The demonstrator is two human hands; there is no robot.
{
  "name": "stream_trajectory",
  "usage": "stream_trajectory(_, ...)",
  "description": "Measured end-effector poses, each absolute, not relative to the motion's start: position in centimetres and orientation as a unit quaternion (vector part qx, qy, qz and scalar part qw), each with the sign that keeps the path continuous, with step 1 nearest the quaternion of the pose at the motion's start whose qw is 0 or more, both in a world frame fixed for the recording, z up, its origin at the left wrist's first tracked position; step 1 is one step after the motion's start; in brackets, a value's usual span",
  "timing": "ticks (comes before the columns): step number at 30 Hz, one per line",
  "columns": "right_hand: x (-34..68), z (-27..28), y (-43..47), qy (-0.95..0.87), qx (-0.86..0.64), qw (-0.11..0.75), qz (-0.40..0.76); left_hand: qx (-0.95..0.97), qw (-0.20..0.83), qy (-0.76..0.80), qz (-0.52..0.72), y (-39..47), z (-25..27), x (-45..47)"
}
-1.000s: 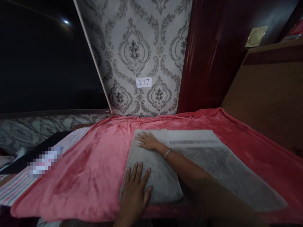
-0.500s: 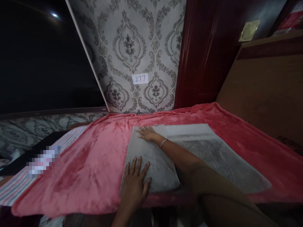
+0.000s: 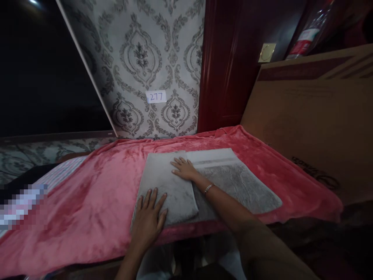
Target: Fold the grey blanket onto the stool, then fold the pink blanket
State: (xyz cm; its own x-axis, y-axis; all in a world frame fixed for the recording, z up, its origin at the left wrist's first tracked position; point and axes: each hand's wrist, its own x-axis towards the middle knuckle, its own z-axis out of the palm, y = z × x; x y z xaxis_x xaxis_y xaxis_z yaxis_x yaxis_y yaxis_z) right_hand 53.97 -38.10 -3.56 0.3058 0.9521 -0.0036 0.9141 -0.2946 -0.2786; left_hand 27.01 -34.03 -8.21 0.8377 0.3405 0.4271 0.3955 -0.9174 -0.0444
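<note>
A grey towel (image 3: 233,182) lies flat on a pink-red plush blanket (image 3: 105,198). Its left part is doubled over in a smooth folded flap (image 3: 171,186). My left hand (image 3: 150,216) rests with fingers spread on the flap's near left corner. Across the far side of the flap, by its right edge, my right hand (image 3: 184,169) lies flat with its fingers apart. A thin bracelet (image 3: 209,188) circles my right wrist. A lighter band runs along the towel's far side.
A large dark screen (image 3: 49,77) stands at the left against patterned wallpaper, which bears a paper marked 277 (image 3: 156,97). On the right are a big cardboard box (image 3: 309,116) and a bottle with a red label (image 3: 304,41). A striped cloth (image 3: 62,171) lies at the left.
My right hand has slid rightward over the flap, from its far left corner toward its right edge. My left hand stays on the near left corner. The view has turned right.
</note>
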Motion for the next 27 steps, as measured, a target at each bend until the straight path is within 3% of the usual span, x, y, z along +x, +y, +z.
stream_trajectory(8, 53.9, -3.6, -39.6, -0.559, -0.816, 0.122, 0.078, -0.969, 0.033, -0.173, -0.172, -35.5, -7.9, 28.2)
stream_trajectory(15, 56.7, -4.8, -50.2, -0.526, -0.839, 0.129, 0.057, -0.982, 0.048, -0.03, -0.18, -43.3, -9.4, 32.9)
stream_trajectory(21, 60.9, -6.9, -63.1, -0.276, -0.93, 0.23, -0.075, -0.975, 0.068, -0.004, -0.21, -44.8, -10.1, 34.2)
stream_trajectory(24, 62.0, -8.2, -67.3, -0.146, -0.934, 0.317, -0.07, -0.971, 0.076, 0.003, -0.225, -44.6, -10.2, 34.0)
stream_trajectory(27, 62.6, -8.9, -69.3, -0.132, -0.914, 0.381, -0.052, -0.972, 0.064, 0.003, -0.225, -44.6, -10.2, 33.9)
